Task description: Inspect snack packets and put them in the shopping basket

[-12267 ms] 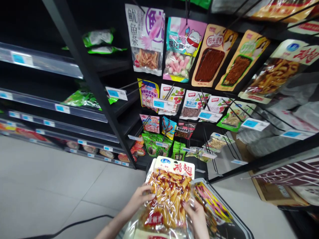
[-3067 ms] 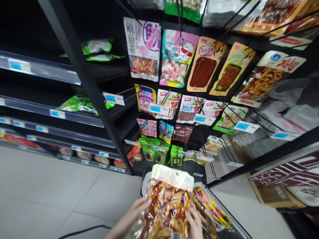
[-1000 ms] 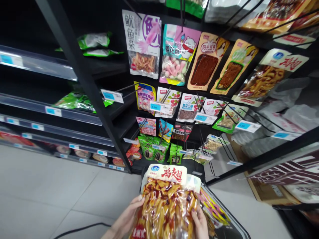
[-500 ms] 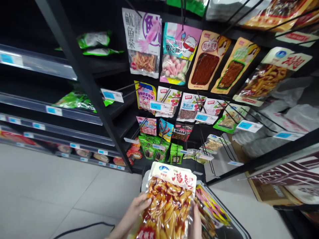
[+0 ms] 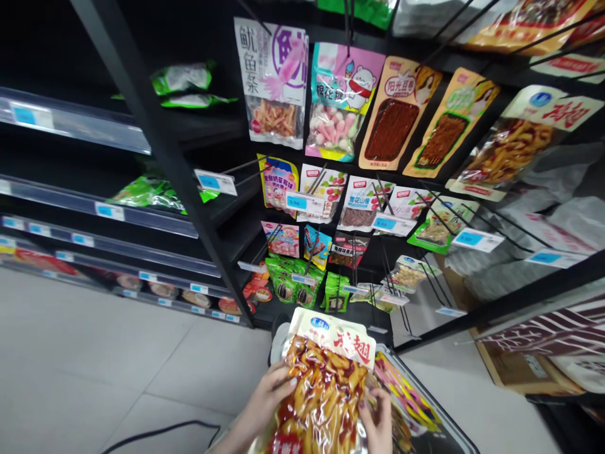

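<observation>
- The packs (image 5: 326, 397) are held in a stack at the bottom centre, in front of the rack and above the floor; the lower end runs out of view.
- Left hand (image 5: 270, 396): closed on the packs' left edge, fingertips over the front; the rest of its grip is hidden behind, and the forearm is cut off below.
- Right hand (image 5: 377, 416): gripping the packs' right side, fingers bent at the front; the wrist leaves the frame.
- The front pack hides nearly all of those behind it, so their number cannot be told; glare breaks up its face.
- Basket (image 5: 451, 425): right of the packs, partly covered by them and the right hand, cut off below; pink and yellow sachets (image 5: 409, 394) show inside.
- A pale, rounded shape (image 5: 278, 340) peeks out behind the packs' upper left; what it is cannot be told.
- A tag (image 5: 304, 203) covers part of a hawthorn pack (image 5: 326, 183).
- Green bags (image 5: 183, 79) lie deep in a dark shelf, their labels unreadable.
- Box (image 5: 515, 366): at right, partly behind a patterned bag (image 5: 562, 328) that the frame edge cuts.
</observation>
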The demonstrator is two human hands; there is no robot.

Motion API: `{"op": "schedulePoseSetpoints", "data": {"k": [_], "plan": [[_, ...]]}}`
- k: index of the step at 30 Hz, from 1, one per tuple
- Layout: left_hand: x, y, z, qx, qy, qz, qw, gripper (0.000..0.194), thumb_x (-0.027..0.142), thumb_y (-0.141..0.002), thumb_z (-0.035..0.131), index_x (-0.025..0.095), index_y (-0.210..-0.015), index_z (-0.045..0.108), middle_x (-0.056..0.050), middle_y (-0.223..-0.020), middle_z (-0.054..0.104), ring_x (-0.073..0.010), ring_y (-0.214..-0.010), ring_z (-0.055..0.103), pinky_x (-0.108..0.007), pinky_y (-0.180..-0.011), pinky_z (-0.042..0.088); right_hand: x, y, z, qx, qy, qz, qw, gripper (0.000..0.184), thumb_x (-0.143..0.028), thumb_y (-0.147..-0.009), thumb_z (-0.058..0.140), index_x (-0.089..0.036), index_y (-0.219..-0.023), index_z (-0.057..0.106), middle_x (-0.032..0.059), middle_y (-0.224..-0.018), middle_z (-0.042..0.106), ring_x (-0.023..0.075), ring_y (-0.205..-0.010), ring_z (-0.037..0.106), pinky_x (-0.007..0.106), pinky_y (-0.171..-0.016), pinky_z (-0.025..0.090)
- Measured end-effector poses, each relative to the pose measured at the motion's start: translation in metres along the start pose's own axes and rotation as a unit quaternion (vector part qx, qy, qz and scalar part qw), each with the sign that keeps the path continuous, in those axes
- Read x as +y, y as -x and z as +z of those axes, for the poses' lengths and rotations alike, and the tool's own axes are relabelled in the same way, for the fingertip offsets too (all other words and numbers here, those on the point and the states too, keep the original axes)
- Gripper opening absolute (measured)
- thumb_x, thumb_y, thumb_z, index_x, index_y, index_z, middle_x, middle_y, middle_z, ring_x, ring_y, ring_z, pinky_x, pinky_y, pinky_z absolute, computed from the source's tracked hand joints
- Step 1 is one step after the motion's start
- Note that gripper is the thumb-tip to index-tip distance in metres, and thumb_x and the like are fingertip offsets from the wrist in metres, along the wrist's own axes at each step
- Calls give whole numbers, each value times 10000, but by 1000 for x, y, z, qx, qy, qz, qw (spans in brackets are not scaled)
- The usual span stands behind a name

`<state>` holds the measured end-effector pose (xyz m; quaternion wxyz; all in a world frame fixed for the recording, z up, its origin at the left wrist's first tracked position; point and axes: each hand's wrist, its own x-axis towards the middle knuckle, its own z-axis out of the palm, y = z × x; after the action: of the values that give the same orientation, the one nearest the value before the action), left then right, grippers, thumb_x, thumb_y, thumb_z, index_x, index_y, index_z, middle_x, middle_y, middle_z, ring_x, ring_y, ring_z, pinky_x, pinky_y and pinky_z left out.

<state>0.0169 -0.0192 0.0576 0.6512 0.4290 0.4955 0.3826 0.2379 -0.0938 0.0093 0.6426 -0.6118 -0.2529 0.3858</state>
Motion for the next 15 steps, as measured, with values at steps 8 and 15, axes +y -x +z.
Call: {"op": "schedulePoseSetpoints", "data": {"k": [8,15], "plan": [[0,-3,0,-51,6,-2,999,197,359,-655,670,169,-627,716,-54,-721,657,-269,-792,552,-311,-772,402,7,0,-3,2,23,-6,1000,322,-425,-589,717,-209,-630,482,-13,-750,558,181,-766,503,239,-678,382],[-1,-2,6,18,-27,-6,999,359,493,-672,617,161,-539,650,-28,-667,562,-200,-698,495,-275,-687,390,12,-1,-7,29,51,-12,998,320,-457,-597,694,-218,-672,495,-38,-651,502,166,-656,470,264,-649,364]]}}
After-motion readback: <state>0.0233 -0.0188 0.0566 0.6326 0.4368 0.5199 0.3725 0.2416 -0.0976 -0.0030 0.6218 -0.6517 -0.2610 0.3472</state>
